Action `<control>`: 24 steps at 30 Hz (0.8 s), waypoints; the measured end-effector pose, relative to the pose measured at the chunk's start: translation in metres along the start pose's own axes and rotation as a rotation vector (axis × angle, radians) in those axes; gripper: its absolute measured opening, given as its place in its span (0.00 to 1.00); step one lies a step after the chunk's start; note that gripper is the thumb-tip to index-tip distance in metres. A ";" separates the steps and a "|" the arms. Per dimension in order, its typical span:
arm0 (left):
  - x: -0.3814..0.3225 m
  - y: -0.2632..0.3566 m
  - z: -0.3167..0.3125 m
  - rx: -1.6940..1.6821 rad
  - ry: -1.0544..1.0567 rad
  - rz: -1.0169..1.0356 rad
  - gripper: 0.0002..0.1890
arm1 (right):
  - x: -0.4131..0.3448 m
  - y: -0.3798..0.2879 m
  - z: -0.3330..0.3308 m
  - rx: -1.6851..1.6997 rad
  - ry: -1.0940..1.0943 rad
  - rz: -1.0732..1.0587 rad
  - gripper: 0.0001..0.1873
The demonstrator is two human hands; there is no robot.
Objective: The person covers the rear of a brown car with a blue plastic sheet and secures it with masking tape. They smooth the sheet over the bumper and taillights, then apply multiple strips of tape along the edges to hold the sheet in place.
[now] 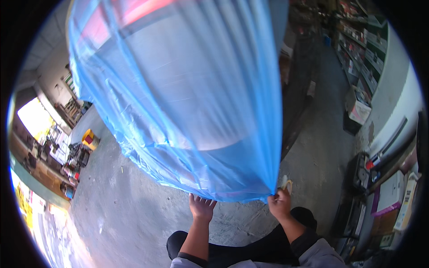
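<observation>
A large translucent blue plastic sheet (161, 110) hangs in folds over a big object with a pale curved panel and a red area near the top. My right hand (281, 203) is closed on its lower right corner, and tight folds run down to my fist. Beside that fist shows a ring that looks like a tape roll (289, 185); whether my hand holds it cannot be told. My left hand (202, 207) is at the sheet's bottom edge, thumb apart from the fingers. Its fingertips are partly hidden at the edge.
Grey concrete floor (134, 214) lies under the sheet. Shelves (363, 50) with many small goods line the right wall, and boxes (359, 107) stand below them. A white and purple case (388, 196) sits at right. A yellow bucket (90, 139) stands at left.
</observation>
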State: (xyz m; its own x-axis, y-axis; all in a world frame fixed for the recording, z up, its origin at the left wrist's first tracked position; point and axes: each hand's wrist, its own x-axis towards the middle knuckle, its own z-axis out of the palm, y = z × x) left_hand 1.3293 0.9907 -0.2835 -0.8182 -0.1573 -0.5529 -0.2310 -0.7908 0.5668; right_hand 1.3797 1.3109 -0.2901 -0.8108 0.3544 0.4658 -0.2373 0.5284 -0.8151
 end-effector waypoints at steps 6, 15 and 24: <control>0.005 -0.001 0.013 0.094 0.193 0.153 0.16 | 0.045 0.055 -0.026 -0.039 0.064 0.204 0.08; 0.048 -0.056 -0.033 0.877 0.478 0.246 0.20 | 0.031 0.076 -0.044 0.405 0.221 0.609 0.06; 0.011 -0.124 -0.016 1.103 0.316 0.200 0.20 | 0.071 0.090 -0.063 0.296 0.357 0.585 0.07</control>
State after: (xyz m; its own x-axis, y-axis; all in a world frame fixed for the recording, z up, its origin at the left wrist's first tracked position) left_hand 1.3575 1.0773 -0.3697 -0.7600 -0.4844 -0.4332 -0.5726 0.1839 0.7989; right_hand 1.3344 1.4319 -0.3092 -0.6379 0.7696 -0.0300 0.0046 -0.0351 -0.9994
